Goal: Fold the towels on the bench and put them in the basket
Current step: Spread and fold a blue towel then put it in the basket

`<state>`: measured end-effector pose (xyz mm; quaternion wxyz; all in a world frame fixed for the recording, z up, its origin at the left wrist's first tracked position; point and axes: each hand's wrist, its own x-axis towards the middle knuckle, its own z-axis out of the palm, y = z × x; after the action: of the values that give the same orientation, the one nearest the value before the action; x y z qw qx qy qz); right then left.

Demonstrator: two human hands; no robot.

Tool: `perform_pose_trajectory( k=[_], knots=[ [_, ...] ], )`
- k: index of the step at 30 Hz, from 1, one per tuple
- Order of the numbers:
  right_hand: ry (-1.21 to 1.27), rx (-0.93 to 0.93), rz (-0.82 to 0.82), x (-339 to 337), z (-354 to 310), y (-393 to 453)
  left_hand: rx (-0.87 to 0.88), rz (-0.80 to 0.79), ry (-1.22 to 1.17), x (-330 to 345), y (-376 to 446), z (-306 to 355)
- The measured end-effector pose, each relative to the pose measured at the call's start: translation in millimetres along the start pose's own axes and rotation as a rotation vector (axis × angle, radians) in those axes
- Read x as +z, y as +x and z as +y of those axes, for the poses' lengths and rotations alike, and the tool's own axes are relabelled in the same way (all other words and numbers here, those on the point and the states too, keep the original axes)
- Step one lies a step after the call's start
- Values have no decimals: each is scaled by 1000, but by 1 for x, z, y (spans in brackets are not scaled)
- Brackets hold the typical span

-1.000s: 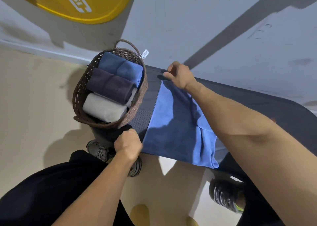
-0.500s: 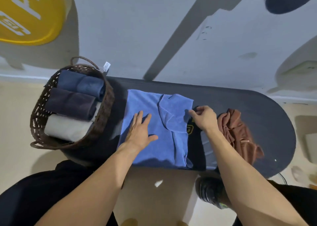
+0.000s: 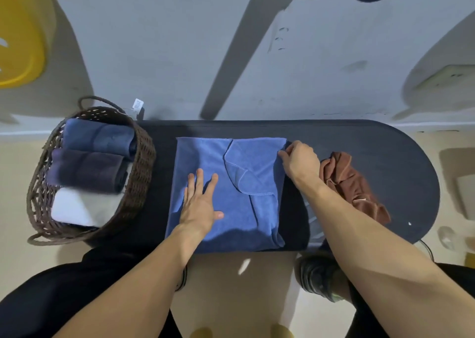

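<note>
The left hand (image 3: 199, 204) lies flat with fingers spread on the blue towel (image 3: 226, 191), pressing it to the dark desk (image 3: 385, 142). The right hand (image 3: 299, 161) pinches the towel's far right corner. A wicker basket (image 3: 140, 163) with three folded towels stands to the left, a crumpled brown towel (image 3: 352, 183) to the right.
</note>
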<state>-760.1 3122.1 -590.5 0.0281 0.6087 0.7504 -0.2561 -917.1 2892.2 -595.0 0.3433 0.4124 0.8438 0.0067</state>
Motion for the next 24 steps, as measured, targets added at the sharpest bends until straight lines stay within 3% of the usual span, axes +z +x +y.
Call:
perform_pose_trajectory(
  k=[4,14,19,21,24],
  knots=[
    [63,52,1,-3,0,-30,-8,2,16,0,0,2],
    [145,269,-413,14,38,-169,29,-19,-16,-9,-9,0],
    [301,240,-375,25,53,-197,-14,275,28,-3,-53,-7],
    [438,271,-331,29,57,-200,-54,242,89,2,-73,-11],
    [743,390,-267,36,57,-202,-73,55,61,6,-93,-23]
  ],
)
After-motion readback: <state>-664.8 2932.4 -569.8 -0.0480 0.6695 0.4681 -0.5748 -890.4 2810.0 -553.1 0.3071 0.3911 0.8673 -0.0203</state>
